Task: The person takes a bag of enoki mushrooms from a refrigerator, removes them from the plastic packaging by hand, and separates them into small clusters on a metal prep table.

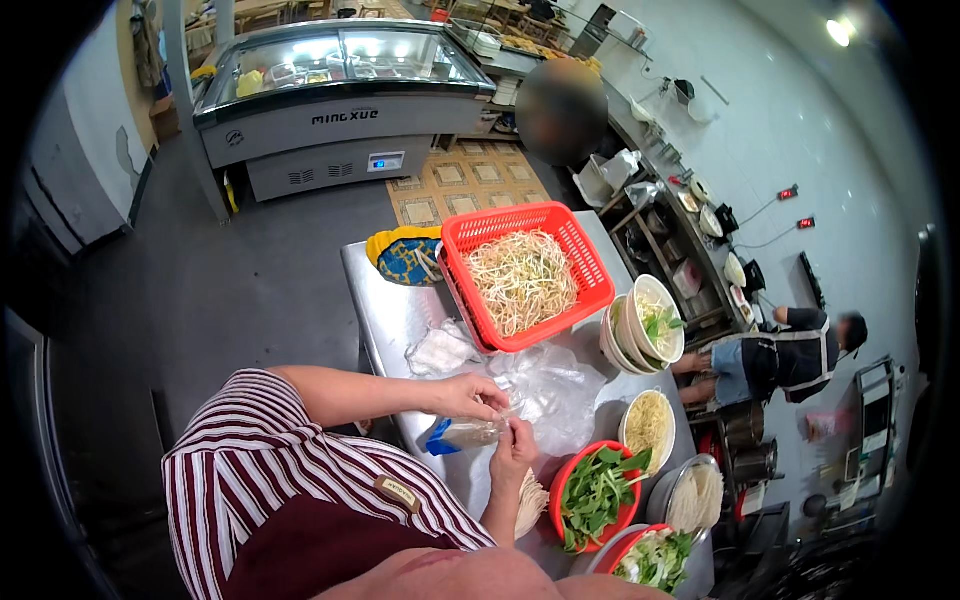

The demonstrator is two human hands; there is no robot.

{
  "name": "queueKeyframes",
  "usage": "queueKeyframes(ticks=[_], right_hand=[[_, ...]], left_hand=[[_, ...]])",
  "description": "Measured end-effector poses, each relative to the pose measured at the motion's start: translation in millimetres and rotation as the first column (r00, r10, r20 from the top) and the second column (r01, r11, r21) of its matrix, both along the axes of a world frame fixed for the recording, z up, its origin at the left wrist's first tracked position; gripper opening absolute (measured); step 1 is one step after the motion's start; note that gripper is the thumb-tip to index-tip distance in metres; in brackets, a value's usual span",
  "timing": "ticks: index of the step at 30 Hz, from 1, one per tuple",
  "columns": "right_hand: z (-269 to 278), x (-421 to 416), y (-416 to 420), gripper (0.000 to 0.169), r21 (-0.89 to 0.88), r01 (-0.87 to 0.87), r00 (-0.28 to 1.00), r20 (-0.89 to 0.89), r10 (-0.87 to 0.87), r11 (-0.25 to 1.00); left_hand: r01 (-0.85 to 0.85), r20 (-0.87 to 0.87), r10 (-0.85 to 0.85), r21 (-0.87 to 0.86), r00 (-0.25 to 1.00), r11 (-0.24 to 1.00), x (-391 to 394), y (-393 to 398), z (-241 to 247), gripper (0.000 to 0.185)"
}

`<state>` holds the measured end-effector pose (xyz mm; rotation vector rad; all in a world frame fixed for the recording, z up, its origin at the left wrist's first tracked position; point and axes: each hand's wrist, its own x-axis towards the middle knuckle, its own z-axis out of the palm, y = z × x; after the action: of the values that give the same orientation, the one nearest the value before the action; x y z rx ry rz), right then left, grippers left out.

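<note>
Both my hands pinch one small clear plastic packet (471,433) with a blue end, held above the near side of a steel table (390,330). My left hand (469,396) grips its upper edge, and my right hand (515,442) holds the end near the fingertips. What the packet contains is not plain. Under and beyond the hands lies a crumpled clear plastic bag (559,394), with a white cloth (442,349) to its left. Pale noodles (531,501) show beside my right wrist. A red basket of leafy greens (555,499) stands to the right of that wrist.
A red plastic basket (592,262) of bean sprouts sits at the far end, beside a blue-and-yellow cloth item (409,259). Stacked bowls (637,330), a noodle bowl (628,420) and a metal pot (664,499) line the right side. Two people stand beyond; a display freezer (345,135) is farther off.
</note>
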<state>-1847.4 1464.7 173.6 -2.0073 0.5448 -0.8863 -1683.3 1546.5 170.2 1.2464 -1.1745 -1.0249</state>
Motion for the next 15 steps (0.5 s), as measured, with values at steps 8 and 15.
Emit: queueKeyframes(ticks=[8,15], right_hand=[[7.9,9.4,16.5,0.007,-0.085,0.047,0.998,-0.047,-0.051,0.995],[-2.3,15.4,27.2,0.008,-0.163,0.208,0.97,-0.089,-0.224,0.965]], left_hand=[[0.127,0.403,-0.1,-0.041,0.91,0.991,17.3,-11.1,13.1,0.016],[0.054,0.769,0.041,-0.098,0.638,0.994,8.2,-14.7,34.1,0.013]])
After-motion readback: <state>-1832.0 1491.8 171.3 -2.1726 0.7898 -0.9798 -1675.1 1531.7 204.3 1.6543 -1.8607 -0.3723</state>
